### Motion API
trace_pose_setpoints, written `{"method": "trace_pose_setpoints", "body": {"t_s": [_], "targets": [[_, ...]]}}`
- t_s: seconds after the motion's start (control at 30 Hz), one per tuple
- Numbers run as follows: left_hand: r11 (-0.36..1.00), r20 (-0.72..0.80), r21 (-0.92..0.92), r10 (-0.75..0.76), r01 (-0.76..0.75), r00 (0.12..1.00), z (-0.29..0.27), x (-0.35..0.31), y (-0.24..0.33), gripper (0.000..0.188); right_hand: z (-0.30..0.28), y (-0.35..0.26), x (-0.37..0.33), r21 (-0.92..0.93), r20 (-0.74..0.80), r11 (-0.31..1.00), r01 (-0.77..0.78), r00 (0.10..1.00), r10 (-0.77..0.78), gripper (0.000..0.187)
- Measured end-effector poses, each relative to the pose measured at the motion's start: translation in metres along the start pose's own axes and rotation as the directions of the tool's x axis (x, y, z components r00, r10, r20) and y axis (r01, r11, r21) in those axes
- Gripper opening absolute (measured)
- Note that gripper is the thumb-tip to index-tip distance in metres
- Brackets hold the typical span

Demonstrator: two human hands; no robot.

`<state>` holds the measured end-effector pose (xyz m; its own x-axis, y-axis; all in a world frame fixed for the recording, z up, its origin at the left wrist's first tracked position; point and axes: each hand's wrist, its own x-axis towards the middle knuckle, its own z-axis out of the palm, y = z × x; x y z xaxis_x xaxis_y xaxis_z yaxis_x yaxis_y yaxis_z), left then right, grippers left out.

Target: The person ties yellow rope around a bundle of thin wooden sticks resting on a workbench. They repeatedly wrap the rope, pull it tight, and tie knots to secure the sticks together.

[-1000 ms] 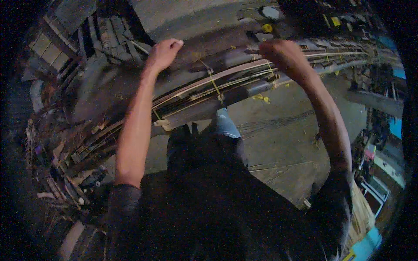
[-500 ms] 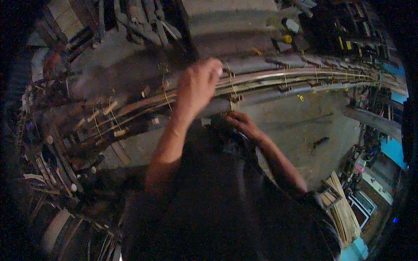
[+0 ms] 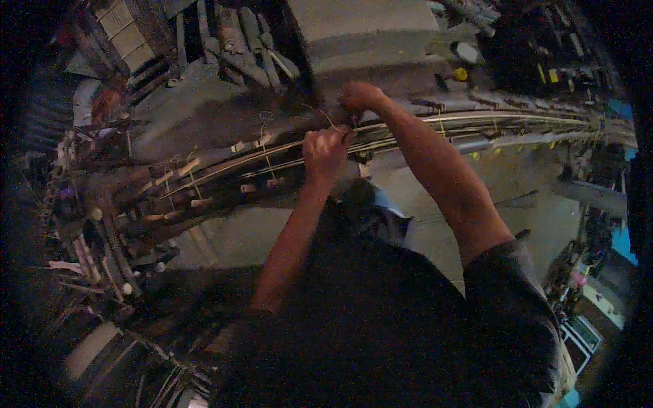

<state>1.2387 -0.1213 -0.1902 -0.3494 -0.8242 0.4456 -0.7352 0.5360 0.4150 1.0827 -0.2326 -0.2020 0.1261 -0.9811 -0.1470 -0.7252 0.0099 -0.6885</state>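
A bundle of long thin strips (image 3: pixel 496 119), like slats of wood or bamboo, runs in a gentle curve across the view. Thin yellow cords (image 3: pixel 441 126) cross the strips at intervals. My left hand (image 3: pixel 328 153) is closed at the bundle's middle, and a loose yellow string (image 3: pixel 326 119) sticks up from its fingers. Just beyond, at the far side of the strips, my right hand (image 3: pixel 362 98) is closed with its fingers bent down. What lies in the right fingers is too dark and blurred to make out.
Short wooden pegs (image 3: pixel 199 202) stand along both sides of the strips. Logs and timber (image 3: pixel 248 61) lie at the far left. A yellow round object (image 3: pixel 460 73) lies at the far right. More sticks (image 3: pixel 95 255) are piled at the left, and a white-framed panel (image 3: pixel 581 343) is at the lower right.
My right hand has moved from the near side over the strips to their far side. My left hand has come down and right onto the bundle, now with the string in it.
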Motion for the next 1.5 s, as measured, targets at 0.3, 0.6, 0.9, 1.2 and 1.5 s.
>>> {"method": "trace_pose_setpoints", "body": {"t_s": [0.3, 0.6, 0.9, 1.2, 1.5], "targets": [[0.875, 0.392, -0.255, -0.296, 0.412, 0.871, -0.04, 0.015, 0.013, 0.024, 0.037, -0.051, -0.208, 0.026, 0.534, 0.955, 0.296, 0.804, -0.263, 0.014], [0.288, 0.803, -0.48, -0.237, 0.829, 0.547, 0.048, 0.119, -0.067, 0.031, -0.111, 0.022, -0.135, -0.59, 0.204, 0.708, 0.389, 0.919, -0.336, 0.023], [0.555, 0.736, -0.605, 0.116, 0.571, 0.667, -0.129, 0.114, -0.152, 0.04, 0.075, -0.135, -0.266, 0.831, 0.528, 0.112, -0.545, 0.836, 0.151, 0.049], [0.961, 0.332, -0.277, 0.12, -0.025, 0.936, -0.141, -0.043, -0.161, 0.038, -0.031, -0.293, -0.151, -0.218, 0.128, 0.961, 0.168, 0.981, -0.143, 0.016], [0.968, 0.413, -0.129, -0.144, 0.215, 0.899, -0.119, -0.032, -0.149, 0.022, 0.057, -0.199, 0.029, -0.272, 0.359, 0.922, 0.274, 0.918, -0.167, 0.035]]}}
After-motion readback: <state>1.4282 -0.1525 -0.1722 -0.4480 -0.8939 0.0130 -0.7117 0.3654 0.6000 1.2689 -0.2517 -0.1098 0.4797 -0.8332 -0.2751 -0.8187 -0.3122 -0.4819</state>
